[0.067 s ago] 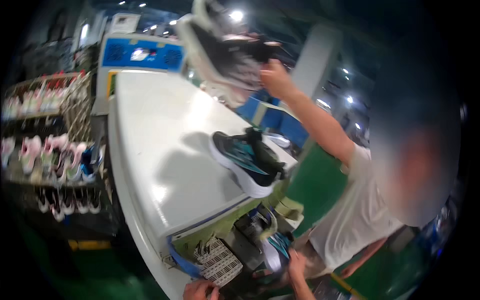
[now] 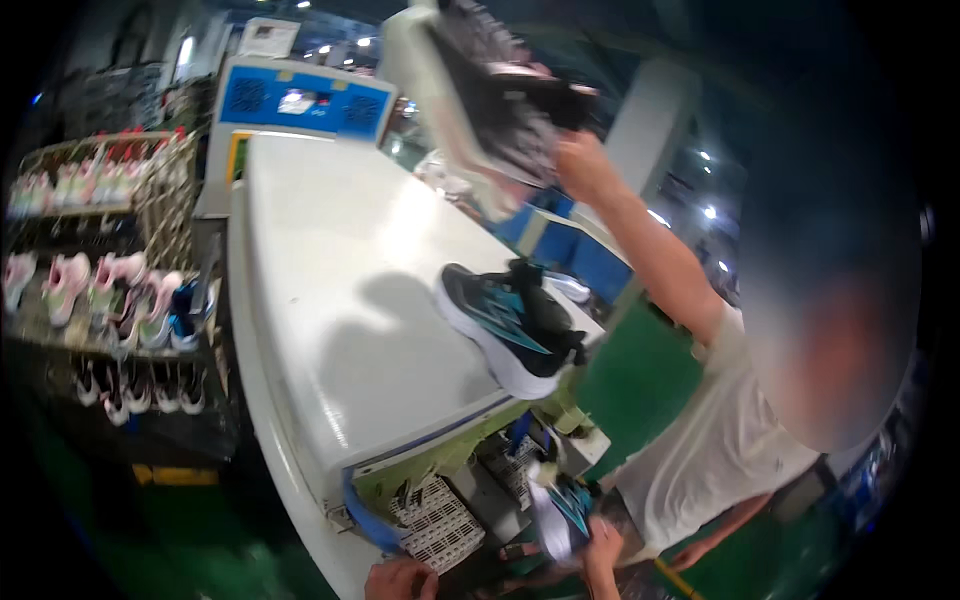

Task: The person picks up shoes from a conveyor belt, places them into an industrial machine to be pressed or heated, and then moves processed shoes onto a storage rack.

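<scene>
While the right hand's (image 2: 603,545) fingers hold a teal-black shoe (image 2: 562,510) at five o'clock — best kept steady — the left hand (image 2: 401,580) curls, contents unclear.

Left grip (image 2: 401,580) low, fingers curled, right grip (image 2: 602,546) higher, clasped

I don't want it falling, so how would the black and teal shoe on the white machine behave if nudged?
The black and teal shoe probably won't roll, since it stands on its broad white sole. It may slide fairly easily, as the machine top looks smooth and glossy. Sitting near the edge, it could tip off if pushed outward.
</scene>
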### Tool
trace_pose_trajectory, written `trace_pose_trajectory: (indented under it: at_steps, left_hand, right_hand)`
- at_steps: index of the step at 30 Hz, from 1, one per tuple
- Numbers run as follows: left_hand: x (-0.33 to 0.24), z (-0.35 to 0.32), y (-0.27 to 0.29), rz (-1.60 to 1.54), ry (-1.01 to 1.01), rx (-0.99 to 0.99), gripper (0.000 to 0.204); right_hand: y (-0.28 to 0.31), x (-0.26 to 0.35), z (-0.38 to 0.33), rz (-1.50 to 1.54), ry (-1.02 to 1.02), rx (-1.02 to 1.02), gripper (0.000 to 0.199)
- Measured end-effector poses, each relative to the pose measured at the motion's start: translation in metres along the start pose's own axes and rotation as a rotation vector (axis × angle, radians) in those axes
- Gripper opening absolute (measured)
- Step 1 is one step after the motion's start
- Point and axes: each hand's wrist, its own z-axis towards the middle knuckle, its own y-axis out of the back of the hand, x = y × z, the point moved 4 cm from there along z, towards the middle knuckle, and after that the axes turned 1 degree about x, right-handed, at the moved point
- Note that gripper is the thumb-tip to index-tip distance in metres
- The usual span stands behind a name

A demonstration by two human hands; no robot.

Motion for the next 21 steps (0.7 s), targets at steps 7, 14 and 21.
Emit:
trace_pose_trajectory:
  at_steps: [7, 14, 21]
  left_hand:
    - [-0.006, 0.012, 0.040, -0.204, -0.136, -0.105, 0.012]
    - [-0.025, -0.015, 0.058, -0.367, -0.246, -0.280, 0.012]
    - [-0.043, -0.029, 0.096, -0.275, -0.182, -0.467, 0.012]
  right_hand:
    - [0.090, 0.015, -0.068, 0.587, -0.128, -0.186, 0.032]
    - [0.056, 0.192, -0.051, 0.182, 0.262, 0.020, 0.033]
    - [0.036, 0.299, -0.015, 0.176, 0.619, -0.072, 0.028]
